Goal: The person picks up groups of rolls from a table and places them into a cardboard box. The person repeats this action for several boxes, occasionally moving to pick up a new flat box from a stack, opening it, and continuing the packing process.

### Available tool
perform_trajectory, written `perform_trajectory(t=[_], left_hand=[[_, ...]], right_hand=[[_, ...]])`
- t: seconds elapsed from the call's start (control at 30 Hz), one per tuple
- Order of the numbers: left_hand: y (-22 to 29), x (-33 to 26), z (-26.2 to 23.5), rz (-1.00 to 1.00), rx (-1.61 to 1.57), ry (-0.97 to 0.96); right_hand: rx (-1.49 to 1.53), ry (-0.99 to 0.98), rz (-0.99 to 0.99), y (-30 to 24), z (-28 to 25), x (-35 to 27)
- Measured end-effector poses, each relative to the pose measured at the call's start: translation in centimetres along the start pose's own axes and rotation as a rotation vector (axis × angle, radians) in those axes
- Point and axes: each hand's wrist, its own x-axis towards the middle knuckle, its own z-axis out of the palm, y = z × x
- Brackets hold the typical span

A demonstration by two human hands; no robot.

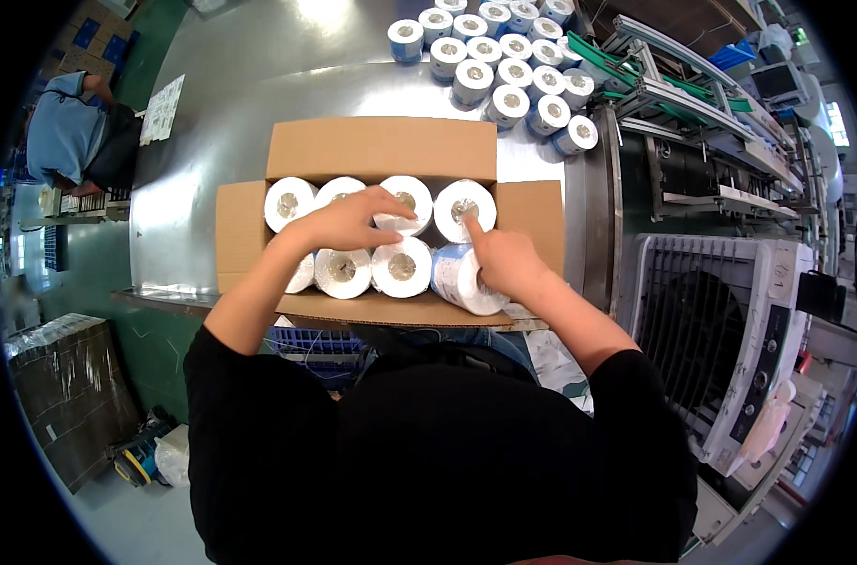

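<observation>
An open brown cardboard box [381, 151] sits on the steel table, its flaps spread, packed with white wrapped rolls [402, 267] standing on end in two rows. The roll at the near right corner [458, 279] has a blue-printed wrapper. More blue-and-white wrapped rolls [504, 61] cluster at the table's far end. A white printed sheet [163, 109] lies at the far left edge. Flattened cartons bundled in clear film [66, 391] stand on the floor, lower left.

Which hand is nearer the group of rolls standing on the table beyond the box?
Right. The right hand is at the box's right end, below the loose rolls at the table's far right. The left hand lies over the rolls inside the box, farther left.
</observation>
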Motion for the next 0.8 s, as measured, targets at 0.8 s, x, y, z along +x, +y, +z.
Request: perform_trajectory(t=[0.8], left_hand=[[-7.5, -18.0, -0.7, -1.035, 0.352, 0.744]], right_hand=[[-0.094, 1.119, 0.248, 7.2, 1.9, -2.0]])
